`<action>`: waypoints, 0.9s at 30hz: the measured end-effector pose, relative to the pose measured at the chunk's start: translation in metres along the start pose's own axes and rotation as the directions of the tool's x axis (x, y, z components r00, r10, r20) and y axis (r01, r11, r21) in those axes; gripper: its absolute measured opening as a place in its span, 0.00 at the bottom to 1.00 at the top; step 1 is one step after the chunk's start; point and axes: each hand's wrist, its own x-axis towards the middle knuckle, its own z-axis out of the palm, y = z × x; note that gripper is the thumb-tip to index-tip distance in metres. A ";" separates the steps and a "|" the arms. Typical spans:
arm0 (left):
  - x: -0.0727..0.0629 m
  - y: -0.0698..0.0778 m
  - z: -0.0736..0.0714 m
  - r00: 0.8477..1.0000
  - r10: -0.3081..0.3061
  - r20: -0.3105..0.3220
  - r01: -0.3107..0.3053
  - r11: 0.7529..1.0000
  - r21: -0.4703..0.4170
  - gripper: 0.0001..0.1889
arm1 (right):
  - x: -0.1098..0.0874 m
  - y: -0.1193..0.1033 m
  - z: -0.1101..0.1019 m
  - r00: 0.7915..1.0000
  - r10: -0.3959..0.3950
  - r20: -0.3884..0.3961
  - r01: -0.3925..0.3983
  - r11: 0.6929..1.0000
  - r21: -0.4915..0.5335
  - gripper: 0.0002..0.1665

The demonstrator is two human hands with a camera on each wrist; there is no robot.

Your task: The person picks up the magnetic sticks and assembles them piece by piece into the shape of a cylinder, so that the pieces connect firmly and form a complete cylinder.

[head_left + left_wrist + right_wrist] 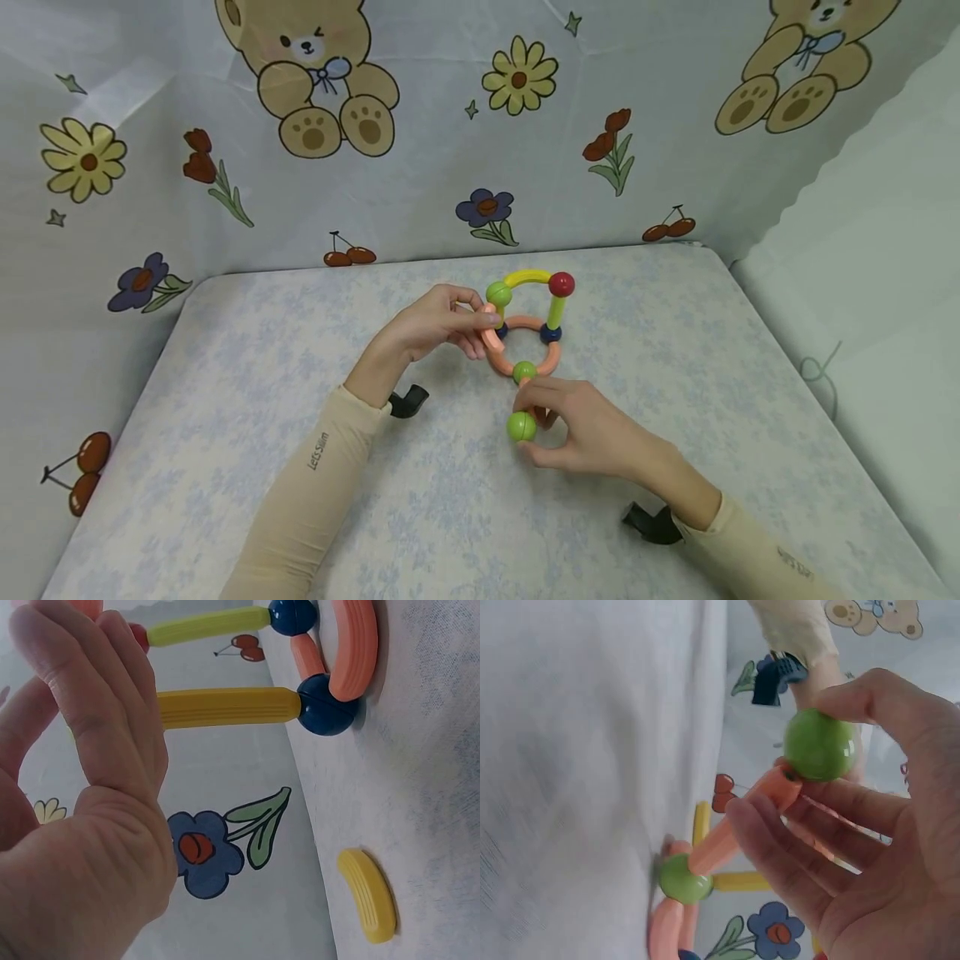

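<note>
A ring of curved salmon-pink rods (552,360) lies on the table, joined by dark blue balls (551,333) and a green ball (525,372). From the blue balls rise upright rods, one of them lime (556,313), topped by a red ball (562,284) and another green ball (498,293), with a yellow curved rod (528,277) bridging them. My left hand (438,323) pinches a loose-looking curved pink rod (491,328) beside the frame's left upright. With thumb and fingers, my right hand (588,425) grips a green ball (819,745) and the pink rod (739,825) slanting up from the ring's front ball.
A short yellow curved rod (367,896) lies apart on the table, seen in the left wrist view. Behind the patterned tabletop (262,350) hangs a printed cloth (420,150). Black straps (408,402) show at both wrists.
</note>
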 end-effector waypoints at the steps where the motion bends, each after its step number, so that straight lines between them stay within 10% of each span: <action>1: 0.000 0.000 0.000 1.000 -0.003 -0.002 0.003 1.000 -0.003 0.10 | 0.001 0.001 -0.002 1.000 -0.001 -0.014 0.002 1.000 0.019 0.14; 27: 0.002 -0.002 0.007 0.999 0.006 0.031 -0.002 0.990 -0.140 0.10 | 0.031 0.027 -0.020 0.945 0.166 -0.282 -0.127 0.981 0.149 0.15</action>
